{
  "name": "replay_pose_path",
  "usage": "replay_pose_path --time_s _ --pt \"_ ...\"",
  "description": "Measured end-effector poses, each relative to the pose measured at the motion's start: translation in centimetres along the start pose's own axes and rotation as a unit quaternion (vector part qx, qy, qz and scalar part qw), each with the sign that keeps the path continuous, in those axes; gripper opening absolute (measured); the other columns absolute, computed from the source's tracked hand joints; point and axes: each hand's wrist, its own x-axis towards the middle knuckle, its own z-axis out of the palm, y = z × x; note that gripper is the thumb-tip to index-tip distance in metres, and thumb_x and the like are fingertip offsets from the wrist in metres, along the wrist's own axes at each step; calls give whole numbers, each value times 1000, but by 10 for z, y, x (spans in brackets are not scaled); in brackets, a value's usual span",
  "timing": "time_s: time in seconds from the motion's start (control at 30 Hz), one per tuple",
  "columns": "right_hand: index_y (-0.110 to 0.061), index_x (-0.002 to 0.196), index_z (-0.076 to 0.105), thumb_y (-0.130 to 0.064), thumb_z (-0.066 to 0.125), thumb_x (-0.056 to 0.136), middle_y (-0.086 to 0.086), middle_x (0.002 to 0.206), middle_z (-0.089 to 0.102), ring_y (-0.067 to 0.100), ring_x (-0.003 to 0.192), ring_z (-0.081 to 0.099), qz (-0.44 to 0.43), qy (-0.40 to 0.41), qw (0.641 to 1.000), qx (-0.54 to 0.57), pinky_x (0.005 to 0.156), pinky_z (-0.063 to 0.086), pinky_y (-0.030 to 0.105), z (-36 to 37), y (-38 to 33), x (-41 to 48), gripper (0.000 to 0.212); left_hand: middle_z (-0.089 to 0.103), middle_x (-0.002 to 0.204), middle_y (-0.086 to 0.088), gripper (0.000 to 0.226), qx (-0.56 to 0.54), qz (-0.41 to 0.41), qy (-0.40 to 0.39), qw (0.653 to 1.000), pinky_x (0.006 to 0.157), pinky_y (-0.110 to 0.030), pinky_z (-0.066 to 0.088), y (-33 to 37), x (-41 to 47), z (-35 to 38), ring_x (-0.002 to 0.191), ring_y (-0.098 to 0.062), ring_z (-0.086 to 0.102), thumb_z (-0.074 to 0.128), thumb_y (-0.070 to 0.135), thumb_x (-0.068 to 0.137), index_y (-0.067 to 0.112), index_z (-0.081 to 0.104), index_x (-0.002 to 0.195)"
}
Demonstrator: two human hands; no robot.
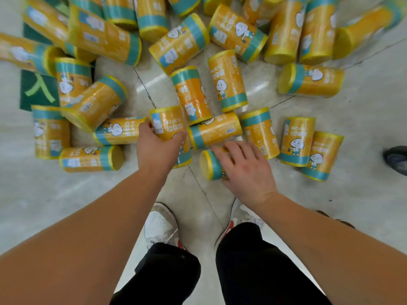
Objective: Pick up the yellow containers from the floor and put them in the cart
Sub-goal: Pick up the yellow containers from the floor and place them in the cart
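Several yellow containers with teal bands and a cartoon figure lie scattered on the pale tiled floor [66, 194]. My left hand [156, 148] wraps around one yellow container [168, 123] near the middle, thumb on its right side, fingers on its left. My right hand [244, 170] lies over a smaller-looking yellow container [210, 165] on its side, fingers spread across its top; its yellow end cap faces left. No cart is in view.
My two white sneakers [161, 225] and black trousers [253, 271] stand just behind the pile. A green floor mat [37, 93] with a pale arrow lies at the left under some containers. Another person's dark shoe [396, 158] shows at the right edge.
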Motion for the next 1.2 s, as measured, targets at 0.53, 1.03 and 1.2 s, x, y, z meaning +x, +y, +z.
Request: replay_pose_path --time_s 0.53,1.03,1.2 --pt "-26 119 58 -58 78 49 -4 108 58 16 105 58 445 238 722 473 95 49 36 -503 -20 -67 80 66 106 13 62 7 256 -117 959 89 -41 54 300 -345 -199 96 -9 65 82 49 60 33 53 112" --pt "-35 113 48 -49 86 57 -8 107 65 13 96 65 532 375 569 502 88 55 44 -671 115 -387 70 57 88 22 54 93 430 -258 860 82 -35 53 375 -693 -72 85 -7 63 82 49 64 32 51 106" --pt "-29 112 49 -58 83 49 -1 107 64 17 93 65 601 305 556 485 82 56 44 -607 158 -498 77 59 90 17 56 187 409 -297 842 81 -35 54 308 -760 26 85 -7 61 83 46 64 27 51 106"
